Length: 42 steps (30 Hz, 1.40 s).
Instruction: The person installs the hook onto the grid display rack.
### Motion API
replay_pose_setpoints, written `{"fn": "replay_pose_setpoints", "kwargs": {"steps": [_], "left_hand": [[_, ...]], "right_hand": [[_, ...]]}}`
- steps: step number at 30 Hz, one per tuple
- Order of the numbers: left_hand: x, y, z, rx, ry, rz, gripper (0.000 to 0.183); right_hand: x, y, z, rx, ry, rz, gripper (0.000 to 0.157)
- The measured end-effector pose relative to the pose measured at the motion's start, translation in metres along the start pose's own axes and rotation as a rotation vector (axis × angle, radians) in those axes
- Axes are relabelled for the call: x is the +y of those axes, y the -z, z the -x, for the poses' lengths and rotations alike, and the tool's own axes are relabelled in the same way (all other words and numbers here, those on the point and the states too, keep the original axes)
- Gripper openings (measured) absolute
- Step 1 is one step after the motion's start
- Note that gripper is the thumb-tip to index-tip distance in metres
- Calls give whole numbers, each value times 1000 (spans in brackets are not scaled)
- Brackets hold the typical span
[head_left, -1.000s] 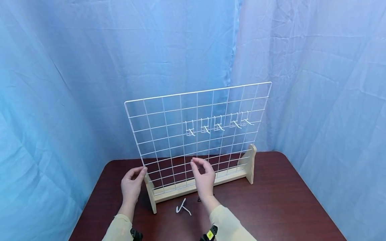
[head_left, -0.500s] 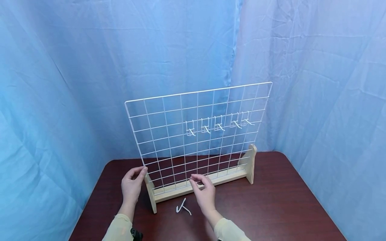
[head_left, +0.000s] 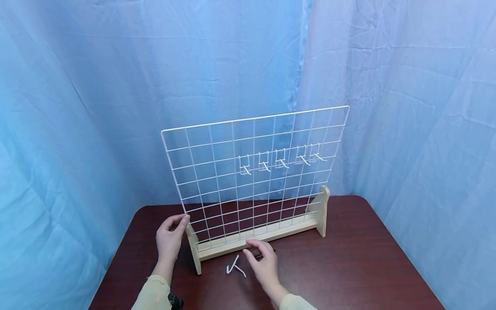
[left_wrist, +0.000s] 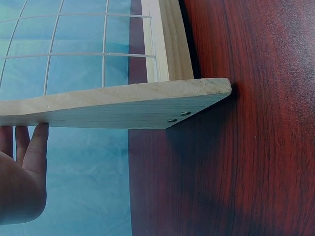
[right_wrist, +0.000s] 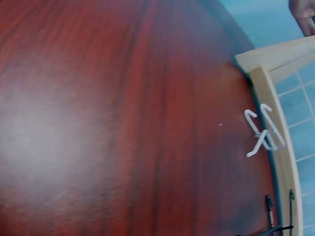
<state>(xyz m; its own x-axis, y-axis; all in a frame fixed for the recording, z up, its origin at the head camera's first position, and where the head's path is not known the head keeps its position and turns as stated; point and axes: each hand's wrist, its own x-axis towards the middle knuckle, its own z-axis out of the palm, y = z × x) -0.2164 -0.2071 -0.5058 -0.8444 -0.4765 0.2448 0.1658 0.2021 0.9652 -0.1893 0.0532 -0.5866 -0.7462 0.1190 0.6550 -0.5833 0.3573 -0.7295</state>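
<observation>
A white wire grid [head_left: 217, 189] stands upright in a pale wooden base [head_left: 232, 247]. My left hand [head_left: 168, 239] holds the left side of this stand, thumb and forefinger together where the wire edge meets the wooden end piece. Fingers [left_wrist: 37, 152] press the outer face of that end piece [left_wrist: 123, 108] in the left wrist view. In front of the base, a loose white hook [head_left: 234, 268] lies on the table. My right hand [head_left: 265, 267] hovers right of it, thumb and forefinger curved apart with nothing between them. Behind this hand lies a thin black piece [right_wrist: 270, 216], partly cut off in the right wrist view.
Several white hooks [head_left: 282, 163] hang in a row on the middle and right part of the grid. The right wooden end piece [head_left: 323, 211] rests on the dark red table [head_left: 360, 258]. Blue curtains [head_left: 116, 86] surround the table at the back and sides.
My right hand has come down from in front of the lower grid toward the tabletop beside the loose white hook. The left hand has kept its place on the stand.
</observation>
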Motion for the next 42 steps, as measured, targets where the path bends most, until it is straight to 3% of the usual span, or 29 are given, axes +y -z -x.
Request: {"fn": "replay_pose_setpoints", "kwargs": {"steps": [3, 6, 12, 15, 25, 32, 42], "left_hand": [[-6, 0, -3, -4, 10, -7, 27], [-2, 0, -1, -1, 18, -4, 25], [30, 2, 12, -10, -29, 14, 22], [36, 3, 15, -17, -49, 2, 23], [-2, 0, -1, 2, -3, -8, 25], [-4, 0, -1, 8, -11, 15, 26], [-1, 0, 0, 10, 1, 19, 24]], "right_hand": [[5, 0, 7, -23, 26, 37, 36], [9, 0, 14, -54, 25, 50, 36], [14, 1, 23, -88, 34, 66, 38], [16, 1, 26, -90, 45, 70, 41], [19, -3, 37, -144, 36, 49, 45], [22, -6, 46, -191, 16, 84, 46], [27, -9, 52, -189, 84, 226, 51]]}}
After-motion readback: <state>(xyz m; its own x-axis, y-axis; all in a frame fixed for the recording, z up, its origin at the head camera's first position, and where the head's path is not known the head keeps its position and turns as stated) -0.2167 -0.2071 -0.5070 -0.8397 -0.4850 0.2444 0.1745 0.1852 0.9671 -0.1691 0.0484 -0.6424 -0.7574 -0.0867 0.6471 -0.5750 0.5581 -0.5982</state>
